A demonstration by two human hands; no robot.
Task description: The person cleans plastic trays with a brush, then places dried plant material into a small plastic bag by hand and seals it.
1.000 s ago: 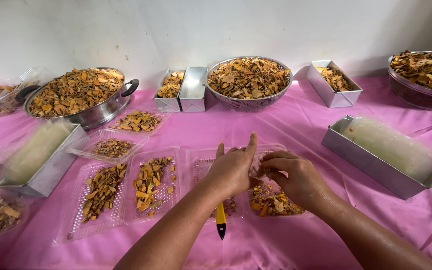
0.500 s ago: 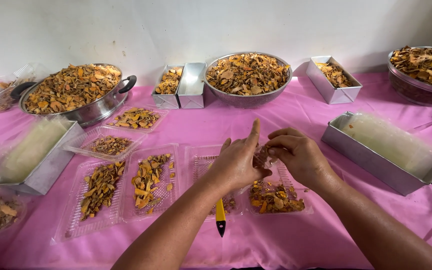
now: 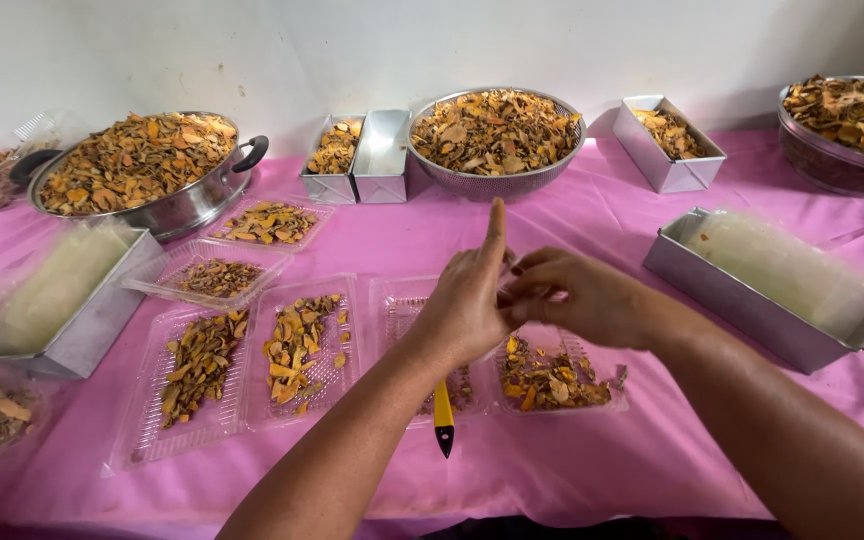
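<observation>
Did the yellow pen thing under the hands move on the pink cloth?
No. The yellow-handled black-tipped tool lies where it did, between the clear plastic trays on the pink tablecloth, tip pointing toward the person.

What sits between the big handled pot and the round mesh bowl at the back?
Two small rectangular metal tins side by side in the head view, between pot and bowl.

Pink-clothed table [image 3: 592, 230] (trays [image 3: 297, 345], bowls [image 3: 497, 135]).

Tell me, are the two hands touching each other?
Touching. The head view shows the right hand pressing its fingers against the left hand, with no gap between them, above the clear plastic tray of dried orange pieces.
</observation>
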